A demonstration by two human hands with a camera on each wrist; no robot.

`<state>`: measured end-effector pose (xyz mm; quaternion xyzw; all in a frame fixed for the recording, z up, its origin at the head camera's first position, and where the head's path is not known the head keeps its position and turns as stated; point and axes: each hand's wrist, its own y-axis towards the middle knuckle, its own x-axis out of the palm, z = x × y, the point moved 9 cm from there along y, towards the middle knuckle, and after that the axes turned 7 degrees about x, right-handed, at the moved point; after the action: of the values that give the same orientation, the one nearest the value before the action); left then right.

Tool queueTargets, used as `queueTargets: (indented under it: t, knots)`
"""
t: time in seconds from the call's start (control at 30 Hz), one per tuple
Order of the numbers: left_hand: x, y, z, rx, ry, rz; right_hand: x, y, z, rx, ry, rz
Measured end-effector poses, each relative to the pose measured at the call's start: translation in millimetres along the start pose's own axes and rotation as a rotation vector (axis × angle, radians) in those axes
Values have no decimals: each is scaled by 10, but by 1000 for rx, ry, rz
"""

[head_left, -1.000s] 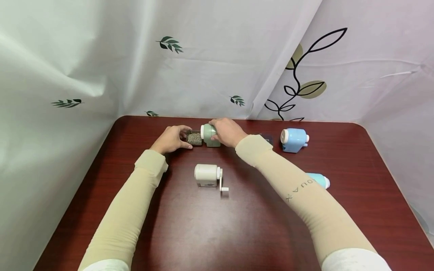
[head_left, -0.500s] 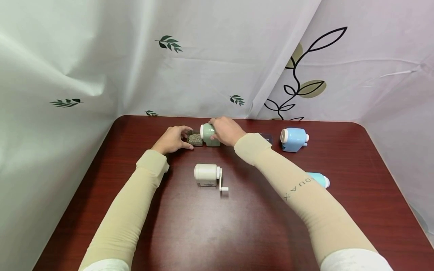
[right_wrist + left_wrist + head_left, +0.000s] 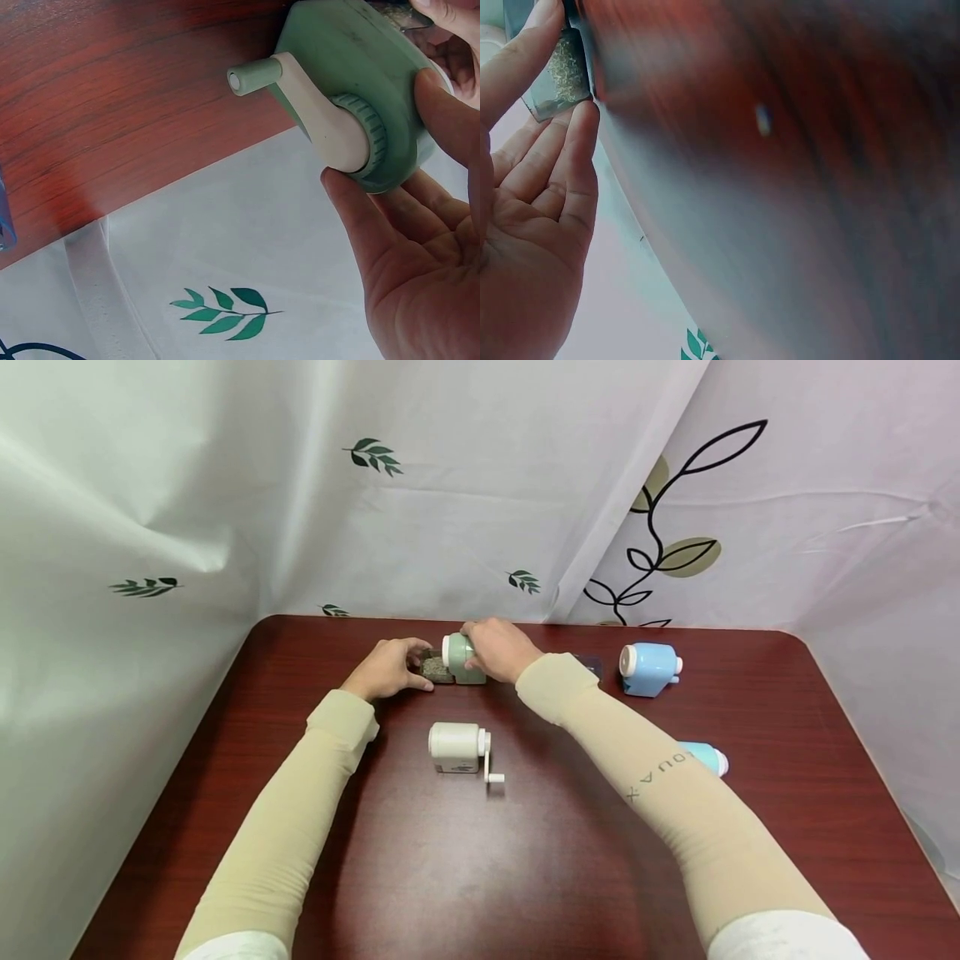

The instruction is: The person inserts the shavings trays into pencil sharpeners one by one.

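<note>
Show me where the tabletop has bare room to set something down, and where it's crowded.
Free: the near table, between left sleeve and right sleeve, this side of the white sharpener; also the back right corner, right of the blue sharpener. Crowded: the back middle, where left hand, filled drawer, green sharpener and right hand adjoin.

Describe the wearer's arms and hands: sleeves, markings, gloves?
Left hand and right hand: bare, no gloves. Pale cream fabric left sleeve, no markings visible; beige fabric right sleeve with dark lettering. Both end in bunched cuffs; white fabric shows at bottom edge.
</note>
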<state>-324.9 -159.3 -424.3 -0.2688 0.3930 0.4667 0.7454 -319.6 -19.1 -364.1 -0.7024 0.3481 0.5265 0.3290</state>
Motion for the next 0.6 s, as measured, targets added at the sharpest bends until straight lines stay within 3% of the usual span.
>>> queueTargets:
  t: [0.6]
  knots:
    - [42,60,32,9,5,-3,9,9,-3,-8,-17,5]
